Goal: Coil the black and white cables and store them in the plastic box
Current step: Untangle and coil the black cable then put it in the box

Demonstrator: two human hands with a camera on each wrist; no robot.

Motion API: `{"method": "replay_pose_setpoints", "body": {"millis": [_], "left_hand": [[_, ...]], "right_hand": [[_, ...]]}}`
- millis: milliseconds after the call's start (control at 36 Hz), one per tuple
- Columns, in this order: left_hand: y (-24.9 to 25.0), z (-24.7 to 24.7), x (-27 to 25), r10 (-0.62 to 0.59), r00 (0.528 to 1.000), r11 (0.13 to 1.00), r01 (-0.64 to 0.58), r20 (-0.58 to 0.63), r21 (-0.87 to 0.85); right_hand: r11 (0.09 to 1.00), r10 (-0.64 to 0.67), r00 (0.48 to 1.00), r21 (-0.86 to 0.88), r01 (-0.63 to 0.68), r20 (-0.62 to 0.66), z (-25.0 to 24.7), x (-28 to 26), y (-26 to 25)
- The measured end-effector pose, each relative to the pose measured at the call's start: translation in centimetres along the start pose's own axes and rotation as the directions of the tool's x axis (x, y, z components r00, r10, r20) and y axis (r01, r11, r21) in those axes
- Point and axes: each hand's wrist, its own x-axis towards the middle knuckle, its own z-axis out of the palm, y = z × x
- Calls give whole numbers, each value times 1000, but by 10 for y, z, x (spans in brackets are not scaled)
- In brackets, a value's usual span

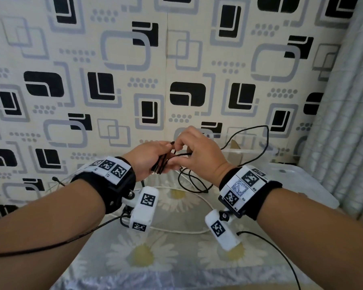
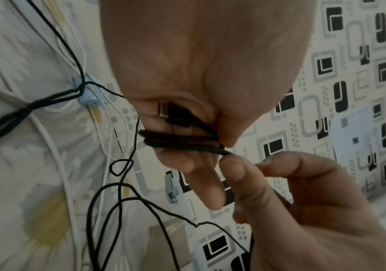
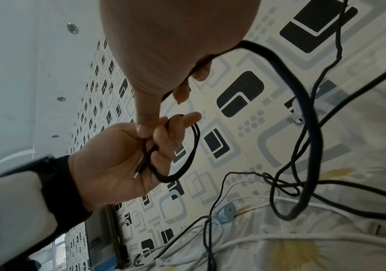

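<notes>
Both my hands are raised above the table. My left hand [image 1: 162, 152] grips a small coil of the black cable [image 1: 162, 164], its loops lying across the fingers [image 2: 182, 139], with a metal plug end [image 3: 136, 175] sticking out at the palm. My right hand [image 1: 182, 150] pinches the running strand [image 2: 227, 155] between thumb and fingers, right at the coil. The rest of the black cable arcs off to the right and hangs in loose loops [image 1: 189, 185] down to the cloth. The white cable [image 1: 189, 232] lies uncoiled on the table under my wrists. The clear plastic box [image 1: 258, 151] stands behind my right hand.
A daisy-print cloth [image 1: 155, 258] covers the table, which meets a patterned wall. A translucent lid [image 1: 302, 185] lies at the right by a curtain. A small blue clip [image 2: 85, 91] sits among the cables. Thin black leads from my wrist cameras [image 1: 281, 254] trail over the cloth.
</notes>
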Motion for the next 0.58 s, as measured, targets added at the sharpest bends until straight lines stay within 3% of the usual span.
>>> {"method": "replay_pose_setpoints", "body": {"millis": [194, 417, 583], "left_hand": [[-3, 6, -2, -5, 996, 986, -9, 86, 167], [3, 8, -4, -104, 986, 989, 89, 128, 115], [3, 4, -5, -38, 988, 989, 16, 148, 147]], "right_hand": [[997, -17, 999, -78, 13, -47, 2, -1, 1], [993, -95, 995, -66, 94, -17, 3, -4, 5], [974, -152, 987, -177, 140, -57, -2, -2, 14]]}}
